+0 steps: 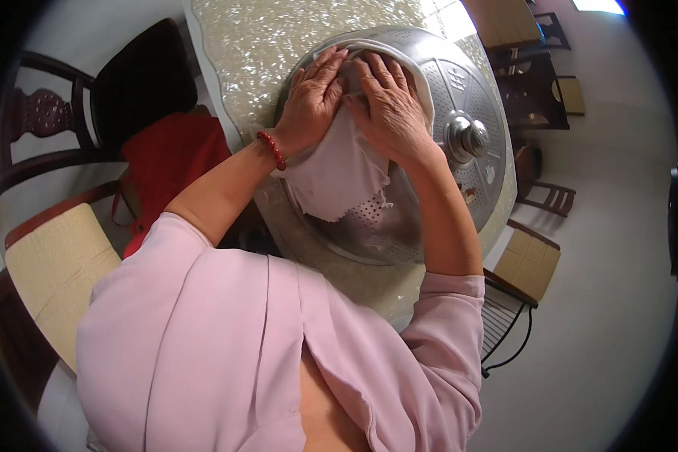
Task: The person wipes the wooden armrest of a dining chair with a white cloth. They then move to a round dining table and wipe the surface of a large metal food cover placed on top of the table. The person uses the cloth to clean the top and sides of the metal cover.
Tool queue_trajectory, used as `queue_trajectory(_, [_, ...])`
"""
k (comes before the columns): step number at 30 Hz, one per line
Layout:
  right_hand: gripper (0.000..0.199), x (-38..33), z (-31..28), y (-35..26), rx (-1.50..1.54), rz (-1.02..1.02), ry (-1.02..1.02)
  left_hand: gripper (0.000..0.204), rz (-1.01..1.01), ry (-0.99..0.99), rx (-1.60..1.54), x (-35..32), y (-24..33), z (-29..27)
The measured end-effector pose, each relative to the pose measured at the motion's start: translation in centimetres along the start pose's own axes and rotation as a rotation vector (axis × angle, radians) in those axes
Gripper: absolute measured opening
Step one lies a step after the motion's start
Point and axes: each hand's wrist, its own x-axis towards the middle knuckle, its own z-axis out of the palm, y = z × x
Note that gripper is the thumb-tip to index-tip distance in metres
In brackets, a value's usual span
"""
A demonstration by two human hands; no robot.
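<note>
A large round metal dome cover [459, 83] with perforated panels and a knob [468, 137] in its middle lies on a pale speckled table [256, 45]. A white cloth [339, 173] is draped over its near left rim. My left hand [313, 98] and my right hand [390, 109] press side by side on the cloth at the cover's edge, fingers bent over the fabric. A red bead bracelet [273, 149] circles my left wrist. My pink sleeves fill the lower part of the view.
A dark wooden chair [75, 105] with a red bag [169, 162] stands at the left, and a cream cushioned seat [53, 271] lies below it. More chairs [531, 260] stand at the right on the light floor.
</note>
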Motion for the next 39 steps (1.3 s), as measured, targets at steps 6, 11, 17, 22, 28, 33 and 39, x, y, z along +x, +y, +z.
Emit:
queue_trajectory(6, [0.057, 2.0, 0.5, -3.0, -0.048, -0.11, -0.167, 0.046, -0.242, 0.059, -0.277, -2.8, -3.4, -0.4])
queue_trajectory(11, [0.055, 2.8, 0.3, -4.4, -0.013, -0.209, -0.396, 0.046, -0.3, 0.028, -0.336, -4.5, -3.8, -0.3])
queue_trajectory(17, [0.065, 3.6, -2.9, -3.8, -0.32, 0.065, -0.385, 0.056, -0.342, -0.056, -0.231, -2.1, -2.4, 0.3])
queue_trajectory(22, [0.063, -1.4, -0.4, -1.8, -0.205, 0.046, -0.227, 0.066, -0.363, -0.291, 0.067, -2.1, -2.0, -0.5])
queue_trajectory(28, [0.054, -1.8, 0.3, -4.2, -0.312, -0.019, -0.242, 0.062, -0.305, -0.309, 0.211, -7.9, -0.2, -1.0])
queue_trajectory(33, [0.048, -1.8, 0.6, -4.4, -0.221, -0.108, -0.246, 0.07, -0.059, -0.336, 0.368, -13.8, 2.5, -1.9])
queue_trajectory(39, [0.049, -6.3, 1.4, -8.8, -0.243, -0.247, -0.41, 0.083, -0.028, -0.606, 0.591, -13.4, 1.9, -2.5])
